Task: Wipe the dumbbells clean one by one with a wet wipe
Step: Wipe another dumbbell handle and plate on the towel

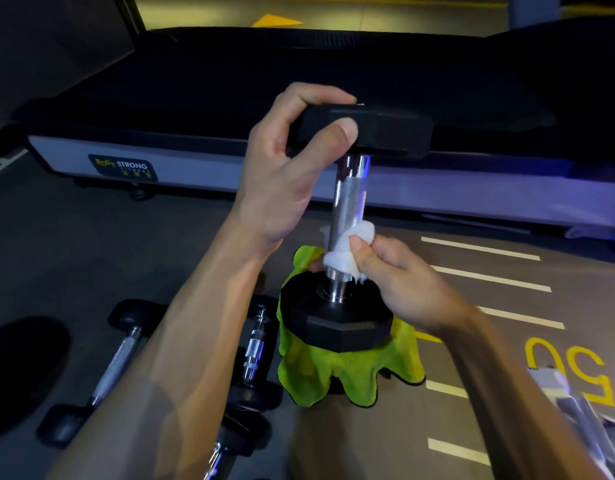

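A black dumbbell (337, 317) with a knurled chrome handle stands upright on a green cloth (334, 375) in the middle of the floor. My left hand (285, 174) grips its top head from the left, thumb on the near face. My right hand (396, 275) pinches a white wet wipe (344, 252) wrapped round the lower end of the handle, just above the bottom head.
Other dumbbells lie on the floor at the left: one (101, 372) at the lower left, another (254, 351) beside the green cloth, partly behind my left forearm. A treadmill (195, 168) runs across the back. White stripes and a yellow number mark the floor at the right.
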A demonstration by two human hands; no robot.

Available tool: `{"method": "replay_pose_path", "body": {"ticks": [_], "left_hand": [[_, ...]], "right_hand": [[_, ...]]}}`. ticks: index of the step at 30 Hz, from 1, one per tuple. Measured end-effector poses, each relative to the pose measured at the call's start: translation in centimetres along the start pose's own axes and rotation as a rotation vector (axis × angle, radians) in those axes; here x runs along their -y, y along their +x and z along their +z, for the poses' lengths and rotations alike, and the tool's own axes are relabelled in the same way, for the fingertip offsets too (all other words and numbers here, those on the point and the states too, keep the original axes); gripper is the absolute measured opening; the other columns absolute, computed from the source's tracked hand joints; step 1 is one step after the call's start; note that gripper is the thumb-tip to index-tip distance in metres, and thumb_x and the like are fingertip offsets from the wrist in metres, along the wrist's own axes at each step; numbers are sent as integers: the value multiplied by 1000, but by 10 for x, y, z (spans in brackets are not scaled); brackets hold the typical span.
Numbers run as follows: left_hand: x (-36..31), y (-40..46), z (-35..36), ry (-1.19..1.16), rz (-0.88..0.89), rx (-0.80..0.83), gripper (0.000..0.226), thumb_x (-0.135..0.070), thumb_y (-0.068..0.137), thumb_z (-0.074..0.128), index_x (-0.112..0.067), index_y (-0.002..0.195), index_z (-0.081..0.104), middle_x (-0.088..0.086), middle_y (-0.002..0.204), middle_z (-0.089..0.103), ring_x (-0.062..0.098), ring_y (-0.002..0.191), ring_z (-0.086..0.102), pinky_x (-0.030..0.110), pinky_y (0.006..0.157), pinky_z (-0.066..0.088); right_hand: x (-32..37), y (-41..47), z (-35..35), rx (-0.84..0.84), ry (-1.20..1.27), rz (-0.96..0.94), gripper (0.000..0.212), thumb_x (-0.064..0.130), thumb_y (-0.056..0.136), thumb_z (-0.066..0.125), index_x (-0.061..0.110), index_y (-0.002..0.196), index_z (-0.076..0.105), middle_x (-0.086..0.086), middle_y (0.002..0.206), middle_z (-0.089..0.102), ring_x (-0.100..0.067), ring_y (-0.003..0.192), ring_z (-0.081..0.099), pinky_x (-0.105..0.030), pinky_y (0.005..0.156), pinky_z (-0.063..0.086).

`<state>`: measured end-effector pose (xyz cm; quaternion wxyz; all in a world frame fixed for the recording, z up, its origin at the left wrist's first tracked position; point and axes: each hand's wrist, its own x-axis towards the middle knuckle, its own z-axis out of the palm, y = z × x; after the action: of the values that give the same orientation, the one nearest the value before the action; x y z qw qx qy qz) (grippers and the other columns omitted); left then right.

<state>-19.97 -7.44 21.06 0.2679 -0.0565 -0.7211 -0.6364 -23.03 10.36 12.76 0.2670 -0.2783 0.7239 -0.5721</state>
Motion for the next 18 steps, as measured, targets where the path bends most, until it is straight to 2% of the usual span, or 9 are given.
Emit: {"method": "replay_pose_path", "body": {"ticks": [3, 5, 7, 9, 12, 13, 16, 18], "left_hand": [[-2, -1, 0, -53, -9, -4, 23, -33, 86, 67, -25, 107, 67, -1, 108, 65, 9, 98, 63, 27, 85, 52], [-2, -1, -1, -70, -20, -14, 23, -32, 85, 66, -24, 106, 67, -7, 102, 66, 6, 93, 63, 27, 84, 53], [0, -1, -2, -61, -29, -29, 22, -32, 85, 66, -24, 106, 67, -12, 97, 68, 5, 89, 63, 28, 85, 52], [0, 1, -4, -51, -34, -43, 22, -32, 86, 66, -24, 106, 67, -14, 95, 68, 4, 88, 64, 29, 86, 53], [1, 0, -7, -19, -35, -59, 22, -33, 88, 67, -25, 109, 66, -13, 99, 69, 7, 94, 66, 31, 90, 54], [2, 0, -7, 1, -32, -67, 22, -35, 89, 67, -27, 109, 67, -10, 103, 69, 10, 98, 67, 35, 94, 56], [5, -2, -9, 55, -8, -81, 18, -38, 93, 70, -35, 110, 69, 6, 114, 68, 31, 114, 67, 61, 106, 52], [6, -4, -9, 75, 1, -84, 18, -39, 94, 70, -36, 111, 69, 12, 119, 67, 36, 118, 65, 67, 105, 50]], "right_hand": [[-7, -1, -13, 262, 92, 55, 56, 53, 95, 52, 11, 129, 70, -3, 124, 76, -17, 113, 72, -33, 102, 55], [-10, -1, -13, 269, 4, 18, 51, 49, 94, 57, 16, 131, 67, 2, 129, 74, -15, 119, 69, -36, 108, 53], [-12, -4, -8, 129, -170, -56, 38, 42, 95, 65, 20, 125, 72, -2, 129, 71, -16, 123, 65, -41, 113, 48], [-5, -10, 0, -59, -223, -68, 22, 35, 91, 72, 27, 111, 77, 3, 114, 74, -10, 110, 68, -41, 104, 52], [15, -21, 18, -345, -255, 3, 11, 32, 86, 83, 32, 96, 78, 21, 90, 78, 3, 88, 70, -24, 83, 56], [19, -22, 23, -417, -301, 0, 10, 33, 85, 83, 32, 94, 78, 23, 87, 77, 2, 86, 70, -24, 81, 55], [30, -16, 32, -507, -323, -36, 12, 38, 91, 75, 30, 101, 77, 20, 89, 78, -9, 90, 72, -38, 87, 58], [33, -9, 30, -460, -260, -82, 15, 35, 97, 66, 29, 106, 76, 19, 95, 79, -9, 93, 74, -44, 91, 59]]}}
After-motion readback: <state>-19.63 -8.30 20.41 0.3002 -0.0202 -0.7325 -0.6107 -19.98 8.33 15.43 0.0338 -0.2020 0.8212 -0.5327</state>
